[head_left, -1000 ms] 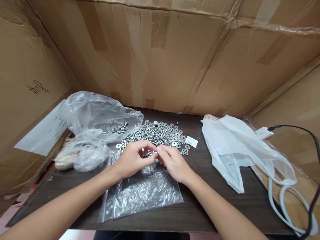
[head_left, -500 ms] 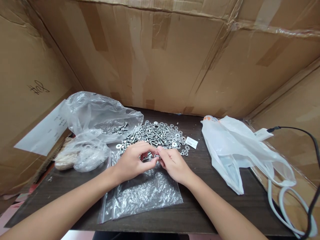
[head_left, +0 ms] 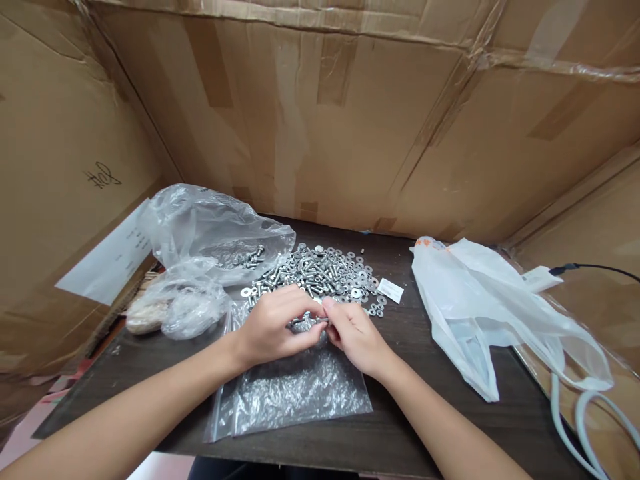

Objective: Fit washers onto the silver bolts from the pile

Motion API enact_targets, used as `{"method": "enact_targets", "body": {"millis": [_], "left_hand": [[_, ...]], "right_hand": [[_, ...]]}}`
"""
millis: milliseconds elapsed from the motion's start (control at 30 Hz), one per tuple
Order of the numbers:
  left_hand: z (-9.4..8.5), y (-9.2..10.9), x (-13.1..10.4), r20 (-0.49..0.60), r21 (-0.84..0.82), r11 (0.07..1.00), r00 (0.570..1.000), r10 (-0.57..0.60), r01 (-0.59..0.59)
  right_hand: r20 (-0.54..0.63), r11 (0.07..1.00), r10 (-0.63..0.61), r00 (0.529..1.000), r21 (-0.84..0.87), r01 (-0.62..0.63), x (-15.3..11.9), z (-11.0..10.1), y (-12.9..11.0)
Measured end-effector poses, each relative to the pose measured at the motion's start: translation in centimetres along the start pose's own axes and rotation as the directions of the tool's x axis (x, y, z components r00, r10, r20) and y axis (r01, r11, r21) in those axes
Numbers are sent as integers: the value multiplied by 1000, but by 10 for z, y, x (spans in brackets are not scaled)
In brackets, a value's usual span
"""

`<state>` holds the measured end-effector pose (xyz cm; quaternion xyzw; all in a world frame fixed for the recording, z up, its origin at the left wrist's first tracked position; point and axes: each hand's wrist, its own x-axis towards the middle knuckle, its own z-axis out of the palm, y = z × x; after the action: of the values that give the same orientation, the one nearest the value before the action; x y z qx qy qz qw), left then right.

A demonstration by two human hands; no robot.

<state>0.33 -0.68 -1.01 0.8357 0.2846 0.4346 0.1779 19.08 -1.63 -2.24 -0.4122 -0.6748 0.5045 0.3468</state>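
Note:
My left hand and my right hand meet fingertip to fingertip over the near edge of a pile of bolts and washers. A small metal bolt lies between them, its end pinched by my right thumb and fingers. The thumb and fingers of my left hand close around its other end; the fingertips partly hide it. Beneath my hands lies a flat clear zip bag. Flat washers spread along the pile's right side.
At the left are a large clear bag with bolts inside and a knotted clear bag. A small white label lies beside the washers. A white plastic bag and pale cable are at the right. Cardboard walls surround the table.
The whole view has shifted slightly, moving the scene to the right. My fingertips have drawn a little closer around the bolt.

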Motion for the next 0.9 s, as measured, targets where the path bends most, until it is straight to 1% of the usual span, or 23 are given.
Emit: {"method": "enact_targets", "body": {"millis": [33, 67, 100, 133, 167, 200, 233, 267, 300, 367, 400, 433, 467, 500, 567, 633, 667, 700, 733, 800, 833, 867, 900], "left_hand": [[0, 0, 1, 3, -34, 998, 998, -57, 57], [0, 0, 2, 21, -91, 983, 987, -157, 158], [0, 0, 3, 58, -164, 947, 961, -269, 275], [0, 0, 4, 112, -239, 893, 924, -365, 382], [-1, 0, 5, 169, -301, 834, 886, -431, 463], [-1, 0, 6, 210, -339, 791, 861, -463, 509], [-1, 1, 6, 222, -348, 780, 854, -471, 521], [-1, 1, 5, 202, -327, 802, 866, -457, 500], [-1, 1, 4, 163, -279, 848, 893, -420, 450], [-2, 1, 3, 95, -155, 937, 949, -301, 313], [-2, 2, 2, 80, -112, 957, 963, -259, 267], [-2, 2, 2, 76, -95, 961, 964, -254, 260], [-3, 2, 3, 82, -107, 950, 954, -287, 295], [-3, 2, 4, 96, -139, 923, 933, -347, 358], [-3, 2, 7, 159, -231, 843, 874, -459, 485], [-3, 2, 8, 243, -309, 779, 837, -490, 546], [-3, 3, 7, 256, -324, 773, 837, -483, 545], [-3, 3, 6, 239, -314, 796, 854, -462, 518], [-3, 4, 5, 200, -277, 842, 884, -422, 464], [-2, 4, 2, 114, -149, 942, 951, -286, 301], [-2, 4, 1, 93, -91, 968, 970, -223, 232], [-2, 4, 1, 88, -63, 978, 977, -195, 201], [-2, 3, 2, 97, -69, 973, 972, -213, 220]], "right_hand": [[-16, 1000, -16, 1000, -7, 16, 0, 0, -1], [-34, 998, -54, 998, -29, 53, -1, -1, -2], [-48, 993, -101, 994, -58, 99, -2, -1, -4], [-56, 986, -145, 988, -88, 140, -2, -2, -5], [-58, 980, -173, 983, -111, 166, -2, -3, -7], [-58, 976, -184, 981, -125, 176, -2, -3, -7], [-55, 977, -176, 983, -128, 168, -2, -3, -7], [-49, 982, -150, 987, -122, 143, -2, -3, -6], [-37, 988, -109, 993, -110, 104, -1, -3, -5], [7, 996, -18, 1000, -85, 18, 0, -2, -1], [20, 997, 8, 1000, -77, -6, 1, -2, 0], [18, 997, 6, 1000, -74, -4, 1, -2, 0], [4, 997, -20, 1000, -78, 20, 1, -2, -1], [-15, 995, -58, 998, -83, 57, 1, -3, -3], [-48, 988, -128, 991, -88, 123, 0, -5, -6], [-46, 985, -152, 987, -87, 147, -1, -6, -8], [-38, 985, -151, 988, -87, 147, -1, -6, -8], [-31, 986, -144, 989, -89, 141, 0, -6, -7], [-26, 988, -128, 991, -93, 125, 1, -5, -5], [-21, 992, -68, 997, -104, 66, 2, -3, -1], [-20, 993, -38, 999, -114, 35, 2, -2, 0], [-21, 992, -21, 1000, -127, 18, 2, -2, 0], [-28, 989, -26, 999, -144, 21, 2, -2, 0]]}}
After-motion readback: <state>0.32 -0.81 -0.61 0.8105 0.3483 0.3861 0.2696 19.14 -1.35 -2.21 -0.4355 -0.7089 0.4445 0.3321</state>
